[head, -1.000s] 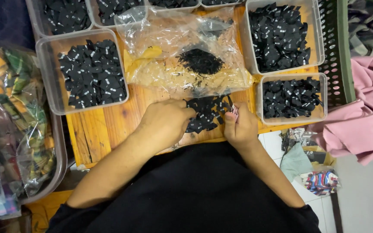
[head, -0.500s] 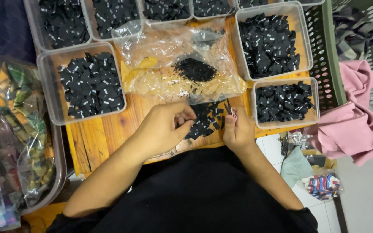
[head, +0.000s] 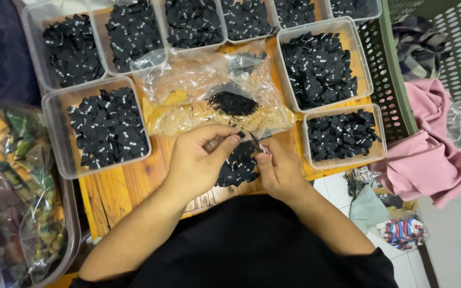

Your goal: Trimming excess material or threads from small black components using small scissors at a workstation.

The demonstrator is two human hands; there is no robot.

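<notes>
Currently, head view, looking down:
Table: wooden table [head: 118, 192], orange-brown planks with visible grain.
Pile: loose pile of small black pieces [head: 238, 165], flat and squarish, lying on the table between the two hands, near the front edge.
Left hand: left hand [head: 198, 160] curled, thumb and forefinger pinched together over the upper edge of the pile; what they pinch is too small to tell.
Right hand: right hand [head: 278, 170] closed, fingertips pinched on a small thin item at the pile's right edge; its kind cannot be told.
Hands, relation: near each other, not touching, the pile between them.
Bag: crinkled clear plastic bag [head: 209, 101] just behind the hands, holding a heap of fine black bits and pale yellow material.
Trays: clear plastic trays, rectangular with rounded corners, each filled with black squares bearing small white marks; one at left [head: 54, 138], two at right [head: 361, 64] [head: 380, 128], a row along the back.
Basket: green perforated basket [head: 385, 80] right of the trays.
Cloth: pink cloth [head: 428, 160], soft and folded, at far right.
</notes>
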